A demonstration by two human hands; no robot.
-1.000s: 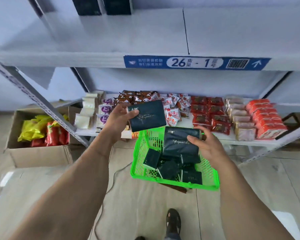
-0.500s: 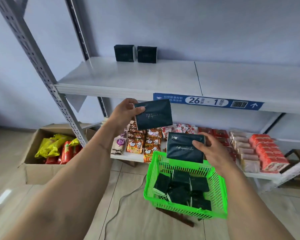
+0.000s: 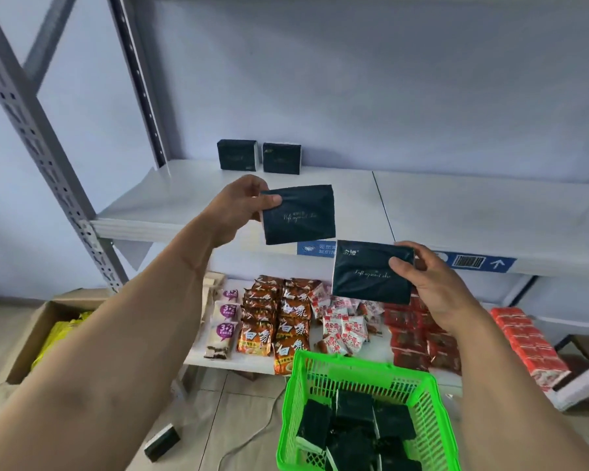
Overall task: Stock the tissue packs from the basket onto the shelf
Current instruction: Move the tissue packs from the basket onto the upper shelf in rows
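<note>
My left hand pinches 1 dark tissue pack by its left edge, thumb on the front face, fingers behind. Pack sits mid-frame, held in the air in front of the white shelf, face toward me, slightly tilted.

My right hand grips a 2nd tissue pack by its right edge, thumb on the front, fingers wrapped behind. It's lower and right of the 1st pack, overlapping the blue shelf label, not touching the other pack.

2 shelved packs stand upright side by side at the back of the shelf, upper centre of frame, against the wall.

Green basket at bottom centre-right, more dark packs piled loose inside; count unclear.

Lower shelf behind the basket carries rows of snack packets, orange, white and red. Cardboard box with yellow bags on the floor at lower left. 1 small dark block lies on the floor at bottom left of the basket; can't tell what it is.
</note>
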